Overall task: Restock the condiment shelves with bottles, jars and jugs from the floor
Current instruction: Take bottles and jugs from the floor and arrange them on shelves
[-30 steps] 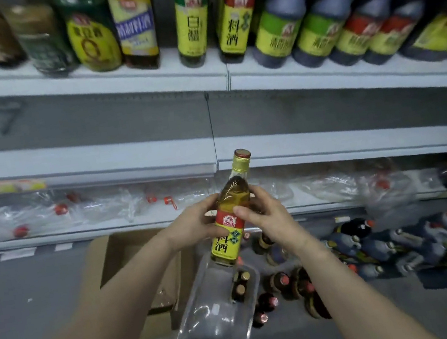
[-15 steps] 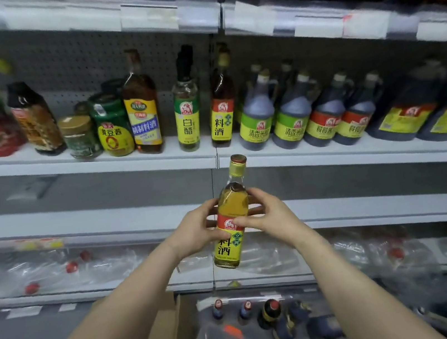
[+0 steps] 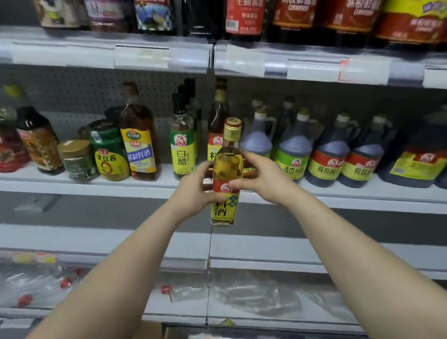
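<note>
On the white middle shelf a green-lidded jar with a yellow label stands at the left. Our left hand curls thumb and fingers round the clear glass bottle of golden liquid, held nearly upright before the shelf edge. Our right hand grips its other side. Dark handled jugs stand to the right.

Dim, flat indoor light; no hard shadows. Motion blur overall, heaviest at left edge and on top shelf. Sharpest: held bottle. Shelf lines bow toward frame edges. Faint sheen on plastic wrap, lower left.
</note>
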